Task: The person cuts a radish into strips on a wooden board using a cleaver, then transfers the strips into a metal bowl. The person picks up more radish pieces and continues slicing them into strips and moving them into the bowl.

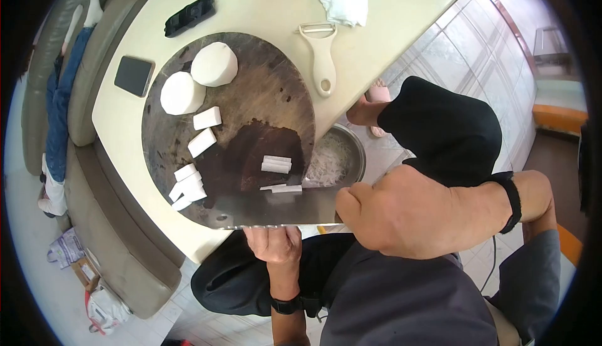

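My right hand (407, 211) is closed round the handle of a wide cleaver (269, 207), whose blade lies across the near edge of the round wooden board (269, 83). Below the blade is my left hand (273, 243), fingers bent and their tips hidden behind the metal; whether they hold anything does not show. Thin white strips (276, 164) rest on a wet patch beyond the blade. At the board's left are white blocks (202, 142) and a stack of white pieces (188, 186). Two thick white rounds (214, 64) sit at the far side.
A metal bowl (359, 158) of white shreds stands below the table's right edge. On the table (269, 7) are a peeler (323, 64), white tissue (343, 1), a black case (190, 16) and a dark phone-like object (133, 76). Another person's legs (72, 89) rest on the sofa.
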Motion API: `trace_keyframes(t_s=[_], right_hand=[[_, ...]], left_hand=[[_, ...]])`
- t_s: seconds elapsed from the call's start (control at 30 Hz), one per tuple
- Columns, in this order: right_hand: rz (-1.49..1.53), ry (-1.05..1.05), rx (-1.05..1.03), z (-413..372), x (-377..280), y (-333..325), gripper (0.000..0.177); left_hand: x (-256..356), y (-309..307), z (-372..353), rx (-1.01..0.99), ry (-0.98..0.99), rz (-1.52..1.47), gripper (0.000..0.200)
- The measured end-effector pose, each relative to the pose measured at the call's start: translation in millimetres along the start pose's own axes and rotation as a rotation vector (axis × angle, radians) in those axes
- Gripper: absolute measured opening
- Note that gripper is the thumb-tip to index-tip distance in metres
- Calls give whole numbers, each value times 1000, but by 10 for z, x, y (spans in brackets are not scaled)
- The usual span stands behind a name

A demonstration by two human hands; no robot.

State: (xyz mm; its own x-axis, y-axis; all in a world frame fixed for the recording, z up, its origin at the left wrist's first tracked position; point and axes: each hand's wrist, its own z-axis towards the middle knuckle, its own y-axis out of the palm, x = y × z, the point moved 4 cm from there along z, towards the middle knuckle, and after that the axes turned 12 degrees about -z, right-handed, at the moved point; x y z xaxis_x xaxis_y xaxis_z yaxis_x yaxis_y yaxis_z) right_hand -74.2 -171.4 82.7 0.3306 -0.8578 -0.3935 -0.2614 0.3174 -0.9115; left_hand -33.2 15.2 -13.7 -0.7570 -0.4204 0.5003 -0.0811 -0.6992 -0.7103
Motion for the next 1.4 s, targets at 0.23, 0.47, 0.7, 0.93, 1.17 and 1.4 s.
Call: trace_keyframes(t_s=[0.23, 0.47, 0.7, 0.93, 1.17, 1.4], right_hand=[[-134, -47, -39, -17, -33, 40, 15], [-102, -101, -58, -28, -8, -22, 18], [-106, -115, -123, 46, 20, -65, 17], [-61, -135, -159, 129, 14, -27, 13], [56, -141, -37, 359, 14, 144, 20], [11, -88, -5, 296, 33, 87, 19]], left_hand=[[-14, 61, -79, 59, 37, 32, 16], [1, 67, -63, 81, 39, 59, 17], [-22, 60, -97, 80, 12, 13, 22], [-41, 64, -147, 85, -2, -8, 21], [-45, 63, -62, 111, -2, -38, 10], [-37, 98, -29, 137, 2, -38, 9]])
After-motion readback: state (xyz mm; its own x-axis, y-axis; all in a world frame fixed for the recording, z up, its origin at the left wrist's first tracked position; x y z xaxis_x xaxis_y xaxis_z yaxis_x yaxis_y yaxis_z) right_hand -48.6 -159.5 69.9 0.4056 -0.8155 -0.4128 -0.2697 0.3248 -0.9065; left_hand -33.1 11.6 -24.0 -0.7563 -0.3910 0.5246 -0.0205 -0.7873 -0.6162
